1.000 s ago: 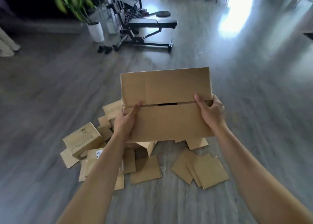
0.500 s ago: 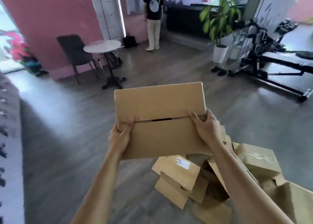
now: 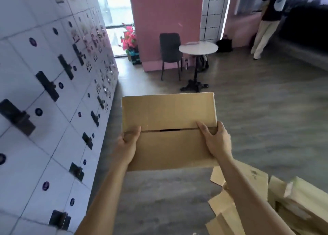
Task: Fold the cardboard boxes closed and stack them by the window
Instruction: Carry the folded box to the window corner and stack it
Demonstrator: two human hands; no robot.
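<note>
I carry a brown cardboard box (image 3: 168, 114) in front of me, its top flaps folded shut with a thin seam across the middle. My left hand (image 3: 128, 143) grips the box's left edge, thumb lying on the seam. My right hand (image 3: 215, 139) grips the right edge, fingers spread over the top flap. Several other cardboard boxes (image 3: 284, 204) and loose flaps lie on the floor at the lower right. A bright window (image 3: 115, 18) shows at the far end of the room.
A wall of white lockers (image 3: 44, 101) runs along the left. Ahead stand a dark chair (image 3: 170, 52) and a round white table (image 3: 198, 48) against a pink wall, with red flowers (image 3: 129, 39) by the window. A person (image 3: 266, 21) stands at the upper right. Grey wood floor stretches ahead.
My view has swung left, from the exercise bench and plant to the locker wall and window. The box stays in both hands with the same hold; the floor pile slid to the lower right.
</note>
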